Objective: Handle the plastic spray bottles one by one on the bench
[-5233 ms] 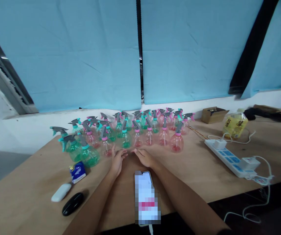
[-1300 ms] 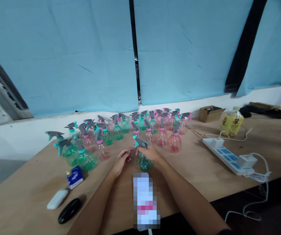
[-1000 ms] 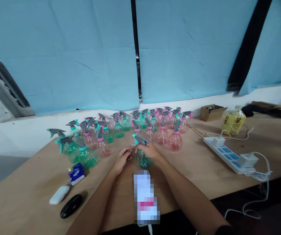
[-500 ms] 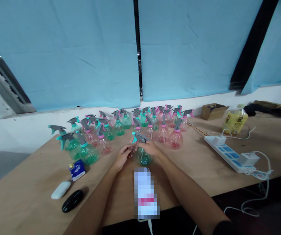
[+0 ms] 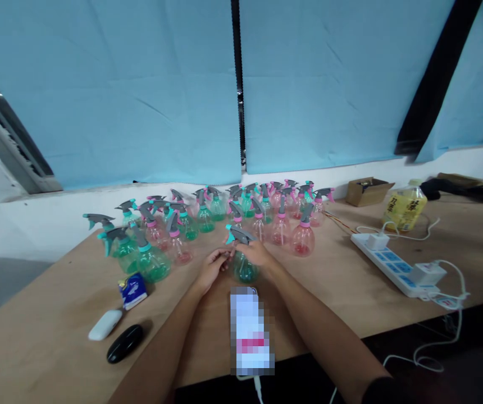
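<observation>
Just below the centre of the frame, my right grip point(image 5: 255, 253) is grasping a green spray bottle point(image 5: 245, 272) around its upper part, under the grey-and-teal head. The bottle is standing roughly upright, its nozzle pointing to the left of the frame; whether its base is touching the surface point(image 5: 329, 280), I am not able to tell. Immediately left of it, my left grip point(image 5: 213, 267) is curling its fingers toward the bottle; contact is not showing clearly, so I am leaving its state undetermined.

Nearer, at lower centre, a phone point(image 5: 250, 331) is lying with its screen partly pixelated. Beyond my hands, pink and green spray bottles are standing in a cluster; a pink bottle point(image 5: 302, 240) is marking its near right end, a green-bodied bottle point(image 5: 154, 265) its near left.

Lower left: a blue packet point(image 5: 132, 292), a white case point(image 5: 105, 325) and a black oval object point(image 5: 124, 343) are lying near one another. Right side: a power strip point(image 5: 393, 268) is carrying white plugs, with a yellow-labelled bottle point(image 5: 405, 209) standing behind it.
</observation>
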{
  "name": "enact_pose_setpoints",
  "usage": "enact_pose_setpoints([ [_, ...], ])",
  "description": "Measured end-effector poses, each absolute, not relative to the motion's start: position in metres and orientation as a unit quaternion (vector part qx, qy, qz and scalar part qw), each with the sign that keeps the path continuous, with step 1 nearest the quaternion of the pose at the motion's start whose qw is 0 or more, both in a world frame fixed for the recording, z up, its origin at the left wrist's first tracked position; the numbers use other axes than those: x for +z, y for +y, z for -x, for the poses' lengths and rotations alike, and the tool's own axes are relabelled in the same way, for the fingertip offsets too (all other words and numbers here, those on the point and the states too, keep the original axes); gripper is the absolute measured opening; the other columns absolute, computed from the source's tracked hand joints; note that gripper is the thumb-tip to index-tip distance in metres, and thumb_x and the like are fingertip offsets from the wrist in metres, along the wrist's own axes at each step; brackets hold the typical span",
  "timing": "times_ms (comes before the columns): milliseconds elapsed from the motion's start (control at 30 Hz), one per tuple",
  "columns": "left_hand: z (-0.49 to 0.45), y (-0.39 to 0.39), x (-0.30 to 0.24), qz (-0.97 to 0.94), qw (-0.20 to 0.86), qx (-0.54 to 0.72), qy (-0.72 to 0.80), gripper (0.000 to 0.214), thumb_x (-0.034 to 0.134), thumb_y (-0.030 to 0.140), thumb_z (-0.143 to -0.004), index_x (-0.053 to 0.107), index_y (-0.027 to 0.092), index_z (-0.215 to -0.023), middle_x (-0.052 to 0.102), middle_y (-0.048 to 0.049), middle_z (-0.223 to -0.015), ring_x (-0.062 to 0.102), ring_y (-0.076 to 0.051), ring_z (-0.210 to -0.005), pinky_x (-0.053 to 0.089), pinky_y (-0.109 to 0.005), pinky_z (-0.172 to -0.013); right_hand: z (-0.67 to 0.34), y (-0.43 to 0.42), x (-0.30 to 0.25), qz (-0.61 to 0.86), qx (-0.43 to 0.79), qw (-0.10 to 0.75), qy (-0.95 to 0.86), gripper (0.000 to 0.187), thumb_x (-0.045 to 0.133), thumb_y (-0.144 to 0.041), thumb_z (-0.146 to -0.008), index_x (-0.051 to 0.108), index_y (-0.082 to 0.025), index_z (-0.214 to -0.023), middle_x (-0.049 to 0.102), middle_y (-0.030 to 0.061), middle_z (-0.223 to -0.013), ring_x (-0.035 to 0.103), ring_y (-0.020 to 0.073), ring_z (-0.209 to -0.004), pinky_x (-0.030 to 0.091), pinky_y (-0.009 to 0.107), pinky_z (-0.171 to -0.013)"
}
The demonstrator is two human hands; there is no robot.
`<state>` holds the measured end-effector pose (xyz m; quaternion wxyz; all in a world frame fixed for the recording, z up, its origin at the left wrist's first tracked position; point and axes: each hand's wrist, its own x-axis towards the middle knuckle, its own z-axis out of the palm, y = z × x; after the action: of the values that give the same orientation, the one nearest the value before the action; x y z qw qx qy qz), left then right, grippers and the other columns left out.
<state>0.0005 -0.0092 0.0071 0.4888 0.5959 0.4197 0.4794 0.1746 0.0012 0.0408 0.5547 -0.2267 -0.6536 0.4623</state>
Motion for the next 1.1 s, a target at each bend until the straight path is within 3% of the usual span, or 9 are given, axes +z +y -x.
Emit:
enact_pose_setpoints([
  [200,-0.003,-0.012,0.011,-0.591,0.489,0.479,0.427,0.035,0.067,0.047,-0.075,0.067,0.016,-0.092,0.064,0.0002,-0.074,0.051,-0.010,-0.055,0.035,-0.022,-0.054,-0.176,0.004,0.040,0.228,0.507,0.559,-0.615,0.031,0.056,-0.022,-0.074,0.068,-0.023,-0.103,0.062,-0.0040,-0.065,0.060,0.0138,-0.058,0.051,0.029,-0.064],
  [333,-0.003,-0.013,0.011,-0.580,0.493,0.489,0.426,0.030,0.068,0.045,-0.074,0.061,0.018,-0.082,0.062,0.0018,-0.071,0.051,-0.010,-0.055,0.036,-0.022,-0.054,-0.176,0.003,0.041,0.230,0.509,0.567,-0.606,0.034,0.057,-0.018,-0.070,0.069,-0.024,-0.102,0.061,-0.0048,-0.067,0.058,0.0120,-0.055,0.050,0.028,-0.066],
  [700,-0.002,-0.013,0.011,-0.580,0.495,0.486,0.426,0.027,0.067,0.043,-0.073,0.061,0.018,-0.082,0.062,0.0013,-0.071,0.052,-0.010,-0.055,0.036,-0.023,-0.054,-0.177,-0.003,0.048,0.218,0.528,0.546,-0.612,0.027,0.058,-0.022,-0.070,0.069,-0.022,-0.094,0.061,-0.0032,-0.064,0.059,0.0145,-0.057,0.051,0.030,-0.068],
  [1100,-0.003,-0.017,0.015,-0.555,0.509,0.502,0.425,0.029,0.070,0.044,-0.072,0.062,0.019,-0.082,0.061,0.0020,-0.069,0.052,-0.010,-0.054,0.035,-0.022,-0.053,-0.174,-0.003,0.028,0.304,0.334,0.611,-0.651,0.021,0.056,-0.039,-0.089,0.065,-0.021,-0.095,0.067,0.0011,-0.081,0.064,0.0167,-0.078,0.049,0.032,-0.080],
])
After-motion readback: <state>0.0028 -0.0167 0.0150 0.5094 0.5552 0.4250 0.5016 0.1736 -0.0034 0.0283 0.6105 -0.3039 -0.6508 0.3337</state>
